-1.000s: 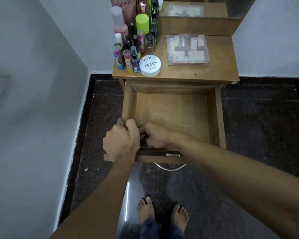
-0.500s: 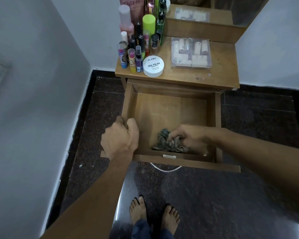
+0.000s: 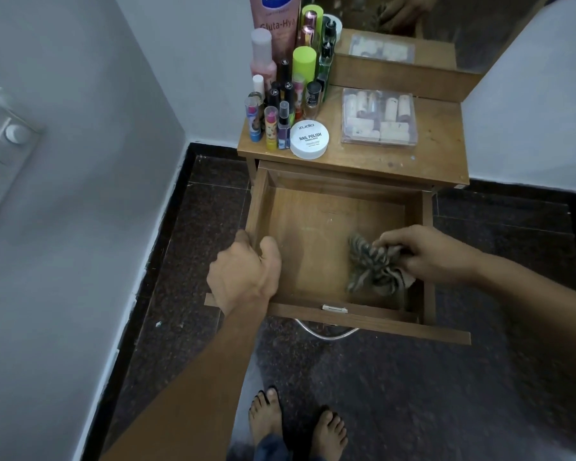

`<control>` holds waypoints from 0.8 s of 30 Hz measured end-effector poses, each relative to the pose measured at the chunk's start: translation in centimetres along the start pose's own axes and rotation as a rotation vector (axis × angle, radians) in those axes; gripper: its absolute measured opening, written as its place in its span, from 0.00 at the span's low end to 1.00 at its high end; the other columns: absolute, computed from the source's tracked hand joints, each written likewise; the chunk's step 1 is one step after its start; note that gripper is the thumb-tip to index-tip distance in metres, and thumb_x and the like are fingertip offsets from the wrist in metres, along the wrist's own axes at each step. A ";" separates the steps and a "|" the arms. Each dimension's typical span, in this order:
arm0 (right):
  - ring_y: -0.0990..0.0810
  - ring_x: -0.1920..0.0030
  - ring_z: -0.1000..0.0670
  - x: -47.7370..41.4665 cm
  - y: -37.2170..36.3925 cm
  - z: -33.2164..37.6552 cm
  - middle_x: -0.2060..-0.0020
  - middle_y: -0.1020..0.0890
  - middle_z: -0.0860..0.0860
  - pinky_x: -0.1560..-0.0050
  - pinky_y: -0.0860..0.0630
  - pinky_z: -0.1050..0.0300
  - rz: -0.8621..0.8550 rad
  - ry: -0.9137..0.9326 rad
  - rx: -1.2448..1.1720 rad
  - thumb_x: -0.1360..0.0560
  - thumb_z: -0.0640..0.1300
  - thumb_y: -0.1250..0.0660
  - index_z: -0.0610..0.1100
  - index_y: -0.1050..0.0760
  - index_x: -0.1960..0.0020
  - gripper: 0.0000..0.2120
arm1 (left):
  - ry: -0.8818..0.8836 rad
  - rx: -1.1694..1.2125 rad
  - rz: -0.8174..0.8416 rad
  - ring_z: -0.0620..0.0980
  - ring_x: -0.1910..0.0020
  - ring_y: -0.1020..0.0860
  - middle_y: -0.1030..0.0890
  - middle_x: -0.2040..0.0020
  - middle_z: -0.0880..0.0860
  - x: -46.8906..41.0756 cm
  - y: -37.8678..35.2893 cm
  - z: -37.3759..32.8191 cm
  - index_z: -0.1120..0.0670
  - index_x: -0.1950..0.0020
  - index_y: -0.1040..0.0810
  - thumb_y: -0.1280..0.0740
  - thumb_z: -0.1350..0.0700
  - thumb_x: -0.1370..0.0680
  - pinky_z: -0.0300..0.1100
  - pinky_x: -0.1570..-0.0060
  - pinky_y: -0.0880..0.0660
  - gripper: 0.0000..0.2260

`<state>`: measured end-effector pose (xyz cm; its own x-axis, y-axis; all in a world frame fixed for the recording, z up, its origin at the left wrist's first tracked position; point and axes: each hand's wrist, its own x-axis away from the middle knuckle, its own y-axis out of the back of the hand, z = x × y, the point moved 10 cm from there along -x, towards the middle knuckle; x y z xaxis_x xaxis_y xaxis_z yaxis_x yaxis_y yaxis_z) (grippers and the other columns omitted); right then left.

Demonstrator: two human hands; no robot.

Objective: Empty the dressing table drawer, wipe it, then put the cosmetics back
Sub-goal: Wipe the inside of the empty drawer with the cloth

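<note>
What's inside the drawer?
Just a crumpled striped cloth, gripped by the right hand, near the right side of the drawer. Whatever lies under the cloth and hand is hidden.

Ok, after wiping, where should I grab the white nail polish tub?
Come from above and the front, spanning the lid of the white tub and pinching its low round wall. It sits flat, lid up, near the tabletop's front edge; small bottles crowd its left and back, front and right look free.

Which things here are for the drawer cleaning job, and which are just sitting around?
For the job: drawer, cloth held by the right hand, left hand gripping the drawer's side, bottles, white tub, clear box.
Just there: switch panel on the wall, mirror.
</note>
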<state>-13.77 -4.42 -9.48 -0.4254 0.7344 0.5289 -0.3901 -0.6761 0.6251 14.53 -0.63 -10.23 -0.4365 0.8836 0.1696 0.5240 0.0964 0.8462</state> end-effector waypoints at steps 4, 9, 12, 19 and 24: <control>0.23 0.37 0.56 0.5 -2.2 2.9 0.36 0.21 0.54 0.32 0.28 0.58 -0.197 0.170 0.107 0.21 0.39 0.32 0.48 0.22 0.32 0.18 | -0.005 0.000 0.005 0.63 0.53 0.19 0.16 0.54 0.58 0.1 0.1 -0.1 0.54 0.41 0.21 0.49 0.42 0.26 0.54 0.49 0.26 0.26; 0.63 0.19 0.56 -1.7 -8.7 3.0 0.18 0.57 0.59 0.22 0.59 0.60 0.097 0.263 0.198 0.16 0.55 0.40 0.58 0.36 0.20 0.24 | -0.007 0.000 -0.004 0.63 0.54 0.20 0.16 0.55 0.59 0.0 0.1 -0.1 0.53 0.45 0.21 0.48 0.42 0.26 0.52 0.53 0.28 0.23; 0.76 0.23 0.56 -3.1 -10.4 2.2 0.21 0.70 0.61 0.24 0.69 0.55 0.198 0.219 0.258 0.15 0.61 0.49 0.64 0.48 0.19 0.26 | 0.000 0.003 0.006 0.63 0.55 0.20 0.17 0.57 0.58 0.0 0.1 0.0 0.53 0.48 0.22 0.46 0.44 0.24 0.51 0.54 0.29 0.19; 0.77 0.23 0.50 -5.1 -11.6 4.2 0.21 0.73 0.51 0.21 0.71 0.50 0.199 0.348 0.605 0.15 0.63 0.60 0.62 0.53 0.18 0.26 | -0.003 -0.001 0.001 0.63 0.56 0.20 0.17 0.58 0.57 0.1 0.1 -0.2 0.53 0.48 0.23 0.48 0.43 0.26 0.49 0.57 0.33 0.20; 0.70 0.19 0.43 -7.1 -11.9 6.7 0.19 0.66 0.45 0.19 0.65 0.44 0.095 0.428 0.723 0.15 0.62 0.59 0.55 0.49 0.17 0.28 | -0.003 -0.010 0.016 0.63 0.55 0.19 0.17 0.57 0.58 0.2 0.1 -0.4 0.53 0.48 0.24 0.43 0.45 0.22 0.50 0.56 0.32 0.15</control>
<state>-0.68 -1.18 -16.80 -0.7593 0.4922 0.4257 0.2194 -0.4223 0.8795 14.25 -0.62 -9.91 -0.4258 0.8864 0.1818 0.5236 0.0775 0.8485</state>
